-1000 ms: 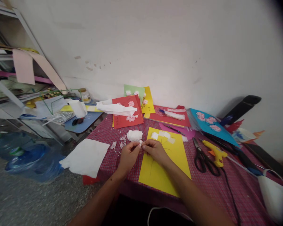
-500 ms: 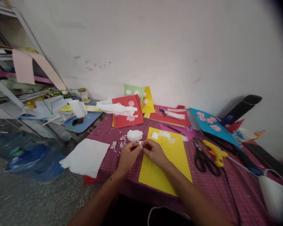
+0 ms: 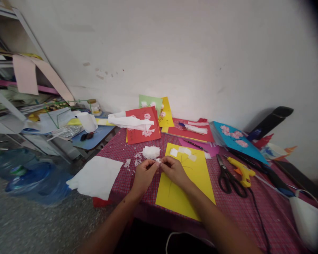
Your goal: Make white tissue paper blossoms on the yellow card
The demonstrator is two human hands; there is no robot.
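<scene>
Two-handed, working above the red checked tablecloth point(image 3: 127, 176), at the left edge of the yellow sheet point(image 3: 193, 176) lying flat on it. Holding the left hand point(image 3: 143, 174) and the right hand point(image 3: 175, 171) fingertip to fingertip, well apart from the scissors point(image 3: 229, 178) and glue gun point(image 3: 242, 171) on the right. Pinching, just in front of the white tissue wad point(image 3: 151, 152), a small white tissue piece point(image 3: 158, 161) between the pressed-together fingertips of both hands.
</scene>
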